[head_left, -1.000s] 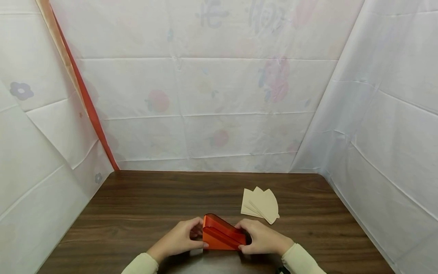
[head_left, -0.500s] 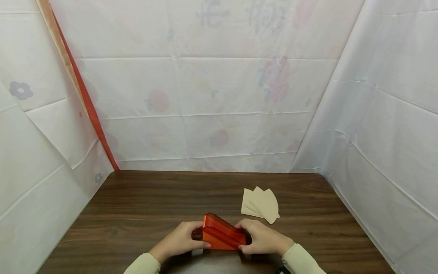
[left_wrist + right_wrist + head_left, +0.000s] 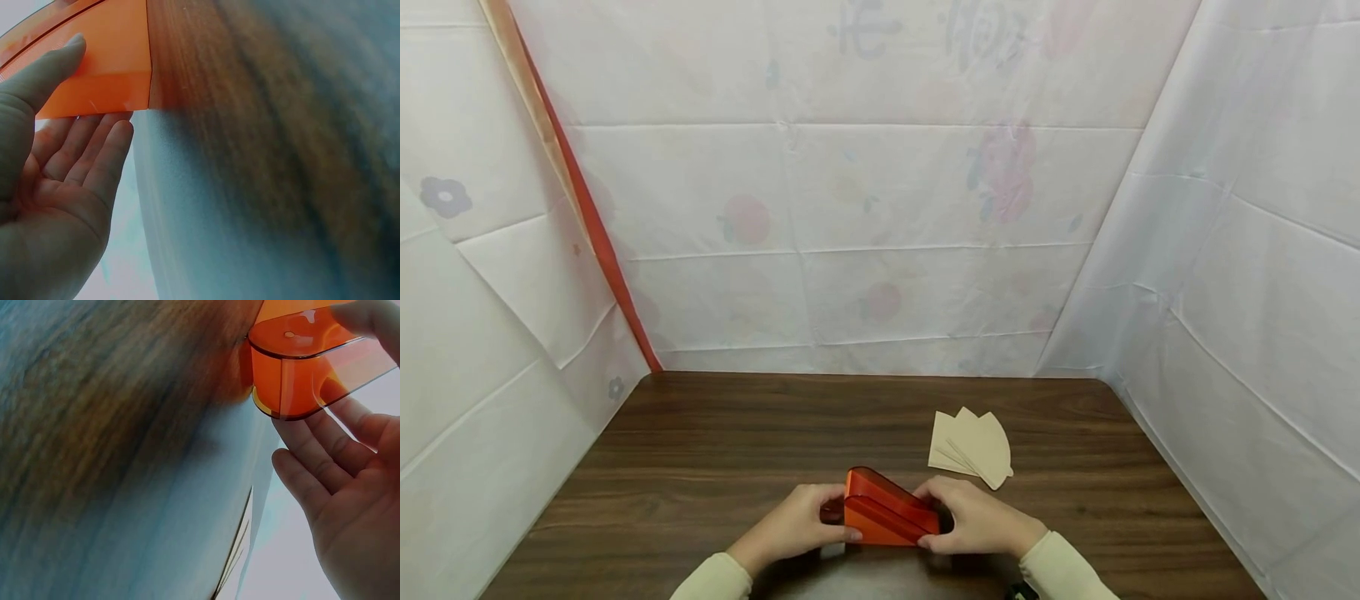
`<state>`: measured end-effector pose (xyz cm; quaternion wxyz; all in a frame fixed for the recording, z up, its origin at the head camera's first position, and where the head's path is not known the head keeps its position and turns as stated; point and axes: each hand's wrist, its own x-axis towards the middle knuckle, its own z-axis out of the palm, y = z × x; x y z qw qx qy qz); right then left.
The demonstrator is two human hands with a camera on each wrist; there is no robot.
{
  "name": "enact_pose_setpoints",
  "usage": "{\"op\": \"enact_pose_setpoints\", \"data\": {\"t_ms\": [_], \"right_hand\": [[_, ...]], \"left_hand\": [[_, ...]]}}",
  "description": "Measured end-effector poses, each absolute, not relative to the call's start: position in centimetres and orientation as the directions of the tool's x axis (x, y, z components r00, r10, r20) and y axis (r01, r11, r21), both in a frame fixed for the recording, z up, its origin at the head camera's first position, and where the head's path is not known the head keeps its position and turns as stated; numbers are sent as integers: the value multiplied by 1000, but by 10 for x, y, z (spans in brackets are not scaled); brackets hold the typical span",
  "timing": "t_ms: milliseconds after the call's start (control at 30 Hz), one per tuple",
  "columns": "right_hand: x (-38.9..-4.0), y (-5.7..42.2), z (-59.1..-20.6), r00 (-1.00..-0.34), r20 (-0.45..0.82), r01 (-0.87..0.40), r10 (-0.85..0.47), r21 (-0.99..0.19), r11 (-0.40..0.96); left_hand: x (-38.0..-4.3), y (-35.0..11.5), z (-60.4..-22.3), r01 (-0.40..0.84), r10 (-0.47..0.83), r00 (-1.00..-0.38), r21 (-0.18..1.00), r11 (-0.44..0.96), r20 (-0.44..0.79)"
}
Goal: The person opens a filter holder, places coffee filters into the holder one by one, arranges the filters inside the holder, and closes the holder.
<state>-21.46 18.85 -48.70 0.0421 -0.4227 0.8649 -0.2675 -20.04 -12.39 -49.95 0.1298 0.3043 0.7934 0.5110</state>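
Observation:
A translucent orange-red, wedge-shaped coffee filter holder [image 3: 887, 515] stands on the table at the front middle, taller at its left end. My left hand [image 3: 790, 523] holds that end, its thumb on the near face and its fingers behind. At the low, rounded right end, my right hand [image 3: 976, 518] grips it the same way. The left wrist view shows the thumb lying on the orange holder [image 3: 115, 56], with the fingertips partly hidden behind it. In the right wrist view the clear plastic of the holder [image 3: 290, 375] lets the fingers show through.
Several tan, fan-shaped coffee filter papers [image 3: 976, 446] lie spread behind my right hand. The dark wooden table [image 3: 760, 425] is enclosed by white printed sheets [image 3: 805, 292] at the back and both sides. A red strip [image 3: 606, 258] runs down the back left corner.
My left hand has shifted slightly to the right, and its thumb reaches a little farther over the holder's near face. My right thumb has moved slightly left. The holder has stayed in place.

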Motion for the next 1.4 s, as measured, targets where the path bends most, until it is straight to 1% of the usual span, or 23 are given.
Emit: {"op": "enact_pose_setpoints", "data": {"t_ms": [533,867,1167,1400], "right_hand": [[-211,182,-471,-656,166,-663,-736,-593,457],[-210,173,-461,-664,200,-679,-721,-565,469],[-210,158,-452,-657,240,-706,-714,-526,473],[-212,145,-443,-633,257,-727,-730,-521,447]], "left_hand": [[-202,-122,-498,361,616,-779,887,287,117],[-202,-123,-497,350,619,-778,891,290,104],[-201,-124,-499,343,613,-783,895,286,104],[-200,-125,-499,342,614,-783,893,293,98]]}}
